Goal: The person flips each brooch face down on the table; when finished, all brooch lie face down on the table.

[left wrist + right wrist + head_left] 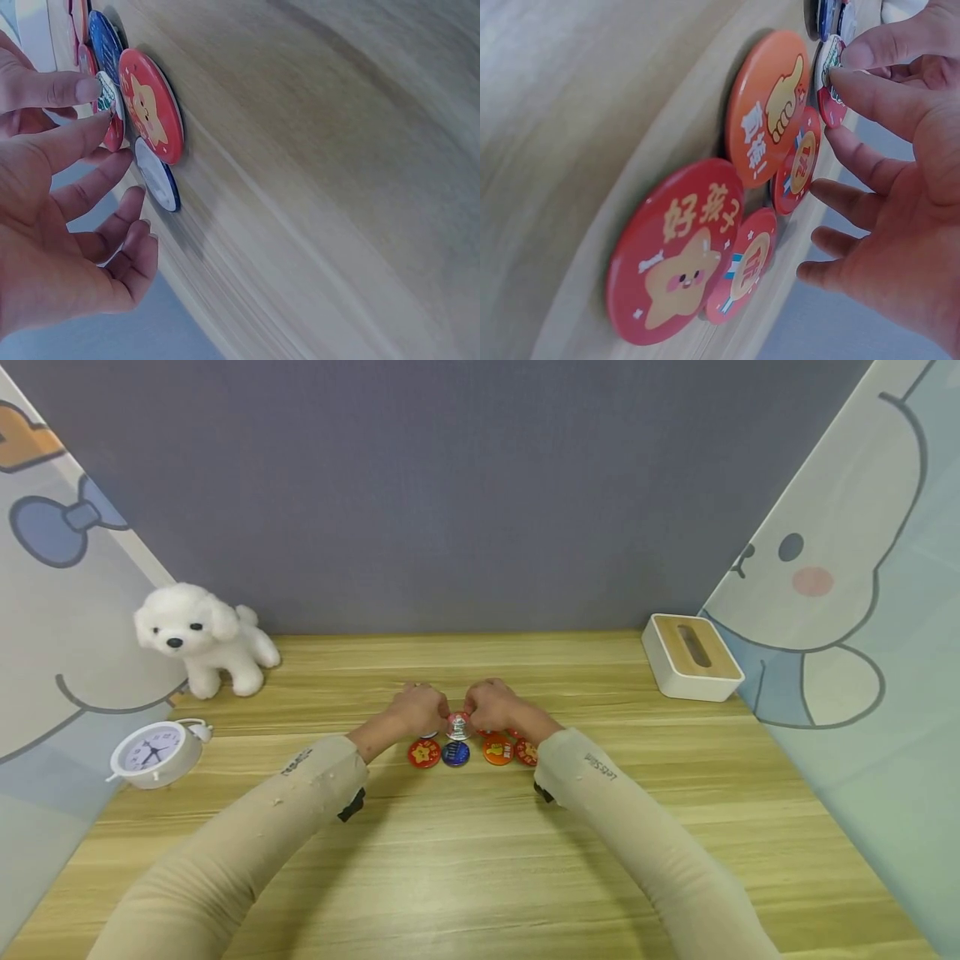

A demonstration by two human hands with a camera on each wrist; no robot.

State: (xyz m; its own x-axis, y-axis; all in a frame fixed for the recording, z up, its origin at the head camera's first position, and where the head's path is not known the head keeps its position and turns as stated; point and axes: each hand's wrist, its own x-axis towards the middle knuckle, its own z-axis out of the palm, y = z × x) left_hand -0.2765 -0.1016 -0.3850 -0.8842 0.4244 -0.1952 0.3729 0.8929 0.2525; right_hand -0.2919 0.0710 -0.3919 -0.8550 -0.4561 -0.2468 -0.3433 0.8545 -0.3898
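Observation:
A round red-and-white pin badge (pixel 459 727) is between my two hands. The left hand (pixel 416 708) pinches its left edge between thumb and index finger, with the other fingers loosely bent. From the opposite side, the right hand (pixel 491 703) pinches the same badge by thumb and forefinger. Nearer me on the left lie a red star badge (pixel 424 753) and a blue badge (pixel 455 753); a pale badge (pixel 156 176) lies behind the star one. To the right are an orange thumbs-up badge (pixel 769 109), another red star badge (pixel 675 255) and two red medal badges (pixel 799 169).
On the wooden table (pixel 450 860), a white plush dog (pixel 198 639) and a white alarm clock (pixel 156 753) stand at left. A tissue box (pixel 693 656) with a wooden lid sits at the back right. A grey panel (pixel 450 502) rises behind.

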